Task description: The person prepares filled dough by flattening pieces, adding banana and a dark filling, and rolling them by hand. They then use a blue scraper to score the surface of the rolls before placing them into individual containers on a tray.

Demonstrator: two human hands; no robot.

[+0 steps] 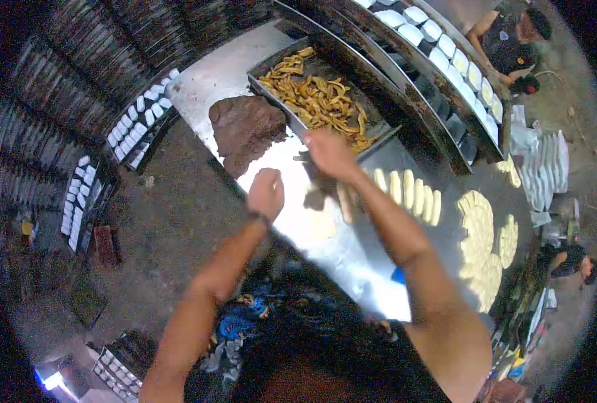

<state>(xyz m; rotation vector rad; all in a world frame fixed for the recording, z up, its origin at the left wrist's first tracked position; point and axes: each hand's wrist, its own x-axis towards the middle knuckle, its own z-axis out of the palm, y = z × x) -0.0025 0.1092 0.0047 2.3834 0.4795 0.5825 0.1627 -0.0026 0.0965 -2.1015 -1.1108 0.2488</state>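
A large brown mass (pixel 244 127) lies on the shiny metal table (pixel 211 70). Just below it is my left hand (pixel 266 195), its fingers curled in over the table; what they hold, if anything, is hidden. My right hand (pixel 328 154) is blurred, near the corner of a dark tray (pixel 281 107) of yellow-brown strips (pixel 332 101). Small brown pieces (pixel 314 199) lie between my hands and below them. A flat pale piece of dough (pixel 322 225) rests on the table beneath these, and a row of pale dough rolls (pixel 408 190) is to the right.
Flattened, overlapping dough pieces (pixel 479 235) lie at the table's right. Racks with white-wrapped or pale items (pixel 446 60) stand behind the table and at the left (pixel 137 121). One person (pixel 513 40) is at the upper right, another (pixel 570 262) at the right edge.
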